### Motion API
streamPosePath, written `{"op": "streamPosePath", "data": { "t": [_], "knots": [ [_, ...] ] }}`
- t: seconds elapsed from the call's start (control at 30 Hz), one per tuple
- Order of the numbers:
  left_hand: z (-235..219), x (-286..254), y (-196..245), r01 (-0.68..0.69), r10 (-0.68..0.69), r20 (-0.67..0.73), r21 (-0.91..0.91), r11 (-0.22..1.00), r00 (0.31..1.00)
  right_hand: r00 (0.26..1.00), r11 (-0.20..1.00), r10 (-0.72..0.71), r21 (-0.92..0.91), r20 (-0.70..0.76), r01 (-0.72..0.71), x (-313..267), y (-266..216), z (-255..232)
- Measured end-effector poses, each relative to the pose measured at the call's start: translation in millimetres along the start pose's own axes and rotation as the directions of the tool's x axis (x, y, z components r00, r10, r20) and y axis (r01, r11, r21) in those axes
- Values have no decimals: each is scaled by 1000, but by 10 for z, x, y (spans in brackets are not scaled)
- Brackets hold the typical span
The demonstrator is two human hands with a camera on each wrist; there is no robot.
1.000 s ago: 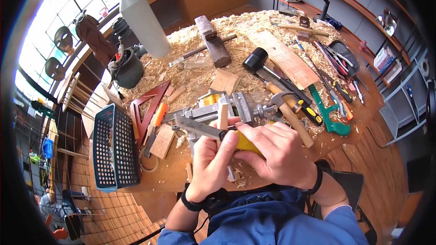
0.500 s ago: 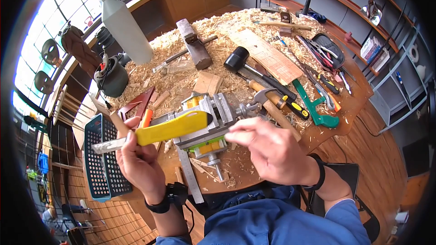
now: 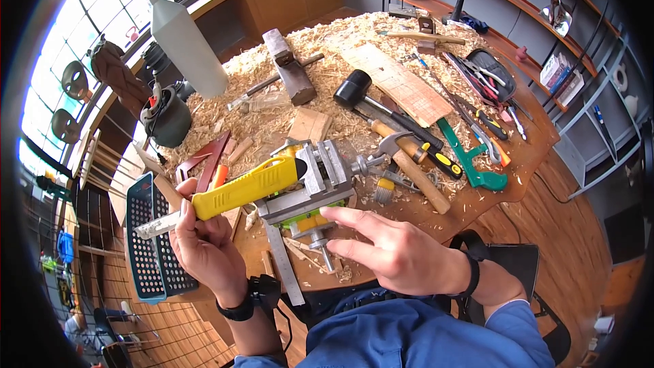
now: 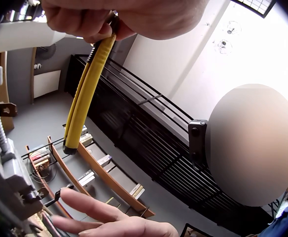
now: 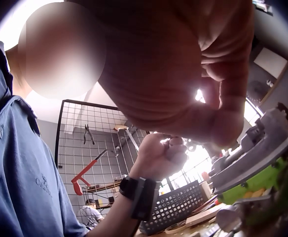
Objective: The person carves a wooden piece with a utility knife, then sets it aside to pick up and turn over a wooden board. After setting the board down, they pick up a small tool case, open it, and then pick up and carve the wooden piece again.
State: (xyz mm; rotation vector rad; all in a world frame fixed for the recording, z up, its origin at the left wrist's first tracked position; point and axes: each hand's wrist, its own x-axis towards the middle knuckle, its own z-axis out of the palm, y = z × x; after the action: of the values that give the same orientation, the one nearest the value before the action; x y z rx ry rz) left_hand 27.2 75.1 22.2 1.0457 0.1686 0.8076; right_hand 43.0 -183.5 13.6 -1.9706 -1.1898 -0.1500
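My left hand (image 3: 208, 252) pinches a knife with a yellow handle (image 3: 245, 187) and a small wooden stick (image 3: 167, 191) together. The knife's flat metal blade (image 3: 160, 225) points left over the basket, and its black butt end overlaps the vise (image 3: 300, 206). In the left wrist view the yellow handle (image 4: 87, 96) hangs from the curled fingers. My right hand (image 3: 402, 252) holds nothing; its fingers reach out, spread, with the fingertips beside the vise's green and yellow side and its screw handle (image 3: 325, 253). The right wrist view shows the left hand (image 5: 159, 155) beyond the right.
A perforated basket (image 3: 143, 245) stands left, near a red set square (image 3: 214, 160). A steel ruler (image 3: 285, 269) lies before the vise. To the right are a hammer (image 3: 422, 180), a black mallet (image 3: 352, 88) and a green-handled saw (image 3: 470, 163). Wood shavings (image 3: 255, 126) spread behind.
A second ago both hands were together on the knife before the vise. The right hand has let go; the left has carried knife and stick leftward. Since then the right fingers have spread and lowered slightly.
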Motion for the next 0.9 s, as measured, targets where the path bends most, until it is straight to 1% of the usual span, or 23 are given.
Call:
{"op": "streamPosePath", "data": {
  "t": [0.03, 0.1, 0.13, 0.2, 0.23, 0.3, 0.37, 0.43, 0.47, 0.53, 0.57, 0.6, 0.67, 0.7, 0.73, 0.8, 0.83, 0.87, 0.9],
  "knots": [
    [14, -3, 4, 1, 0, -6, 11, 1000, 1000, 1000, 1000, 0, 0, 0, 0, 30, -11, -21],
    [17, 0, 2, 1, 0, -13, 23, 1000, 1000, 986, 981, -158, -102, 45, 162, 83, -50, -77],
    [7, 2, -2, 3, -3, -1, 12, 1000, 1000, 986, 982, -158, -101, 45, 162, 66, -36, -47],
    [1, 3, -11, 6, -6, 11, 1, 1000, 1000, 990, 990, -143, 19, 17, 142, -10, -8, 58],
    [3, 2, -15, 10, -10, 17, -6, 1000, 1000, 996, 995, -87, 41, -1, 87, -36, -16, 83],
    [-7, 2, -25, 14, -14, 23, -12, 1000, 1000, 997, 996, -74, 59, 7, 74, -36, -19, 78],
    [-26, 3, -31, 18, -17, 58, -17, 1000, 998, 998, 995, -63, 76, 15, 61, -9, -37, 44],
    [10, -13, -19, 22, -22, 43, 0, 1000, 999, 980, 981, -192, -16, 56, 193, 50, -74, -17],
    [32, -24, -17, 28, -28, 28, 14, 1000, 999, 979, 980, -195, -15, 56, 196, 51, -74, 5],
    [43, -44, -36, 30, -31, 46, 15, 999, 998, 975, 978, -208, -1, -76, 208, 28, -56, 92],
    [46, -64, -42, 36, -37, 65, 17, 999, 997, 974, 980, -199, -23, -108, 197, 0, -24, 135],
    [62, -100, -47, 32, -33, 59, 17, 999, 998, 974, 979, -203, -20, -105, 202, -1, -15, 124],
    [102, -173, -60, 68, -73, 137, 39, 997, 988, 972, 981, -192, -21, -136, 191, 2, 16, 86],
    [75, -200, -100, 80, -77, 188, -6, 997, 979, 971, 980, -199, -16, -130, 199, -5, 26, 74],
    [96, -241, -90, 91, -94, 169, 25, 996, 981, 974, 983, -183, -44, -133, 179, -13, 37, 63],
    [76, -282, -83, 70, -92, 166, 133, 989, 982, 978, 985, -152, -99, -143, 139, -35, 62, 42],
    [76, -297, -72, 66, -88, 160, 138, 988, 983, 995, 995, -66, -80, -80, 60, -53, 45, 21],
    [82, -309, -62, 72, -92, 153, 127, 989, 984, 995, 995, -67, -73, -80, 61, -29, 56, 19],
    [85, -316, -52, 78, -95, 148, 114, 990, 984, 983, 988, -128, -102, -128, 115, 25, 88, -3]
  ]
}}
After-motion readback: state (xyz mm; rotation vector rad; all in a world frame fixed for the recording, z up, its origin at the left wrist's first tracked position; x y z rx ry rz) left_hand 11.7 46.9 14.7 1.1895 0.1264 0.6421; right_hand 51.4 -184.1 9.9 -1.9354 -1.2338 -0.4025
